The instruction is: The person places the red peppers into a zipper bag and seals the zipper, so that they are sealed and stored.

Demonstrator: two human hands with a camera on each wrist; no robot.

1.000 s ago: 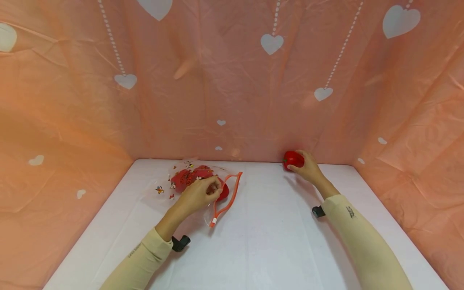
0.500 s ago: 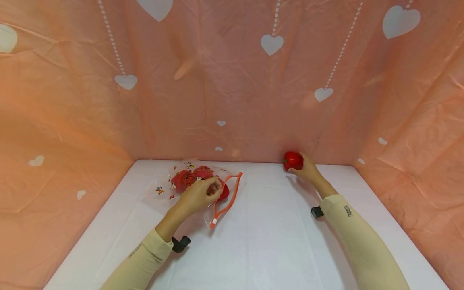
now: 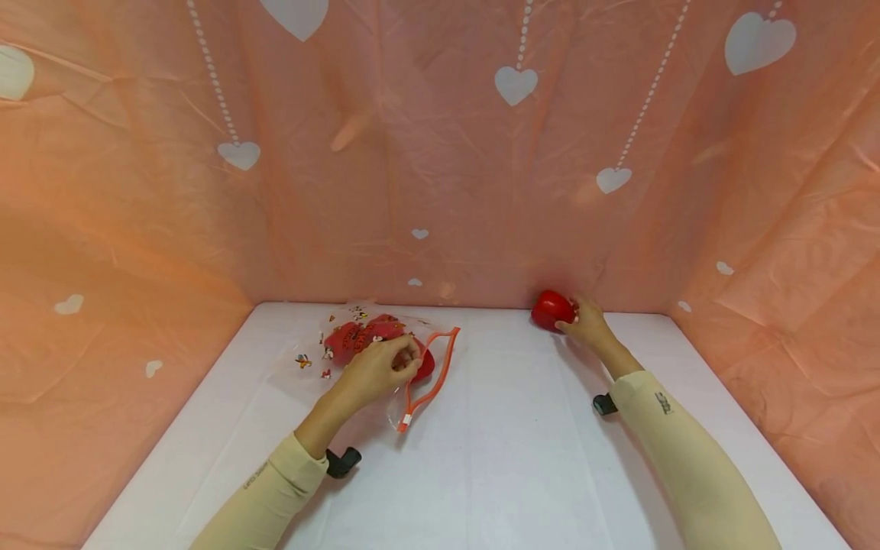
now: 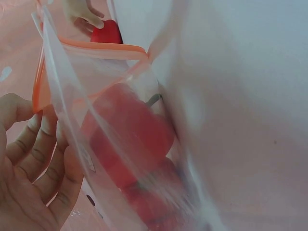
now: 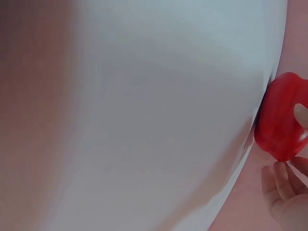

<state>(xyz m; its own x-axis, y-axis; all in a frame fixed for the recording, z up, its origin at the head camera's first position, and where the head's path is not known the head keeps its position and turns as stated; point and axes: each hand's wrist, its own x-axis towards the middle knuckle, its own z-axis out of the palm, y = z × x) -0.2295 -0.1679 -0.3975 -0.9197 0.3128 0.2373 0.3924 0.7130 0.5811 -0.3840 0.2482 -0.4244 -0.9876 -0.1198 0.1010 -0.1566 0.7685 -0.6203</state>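
Note:
My left hand (image 3: 374, 374) pinches the orange slider rim of a clear printed zip bag (image 3: 448, 365) between thumb and fingers. The bag lies on its side with its mouth held apart, facing right. Inside it are red bell peppers (image 4: 130, 125), one with a green stem near the mouth. At the back of the table, my right hand (image 3: 588, 324) holds the right end of another red bell pepper (image 3: 548, 310). Its thumb lies on the side and the fingertips touch the end. That pepper sits on the white cloth, and its stem is turned out of sight.
A white cloth covers the table (image 3: 522, 451). Peach-coloured curtains (image 3: 467, 191) with white hearts enclose it at the back and both sides, close behind the pepper. Black wrist mounts (image 3: 342, 462) hang under both sleeves.
The pepper at the right hand has turned, so its green stem no longer shows, and it has shifted slightly left. The right fingers have slid to its right end. The left hand stays still.

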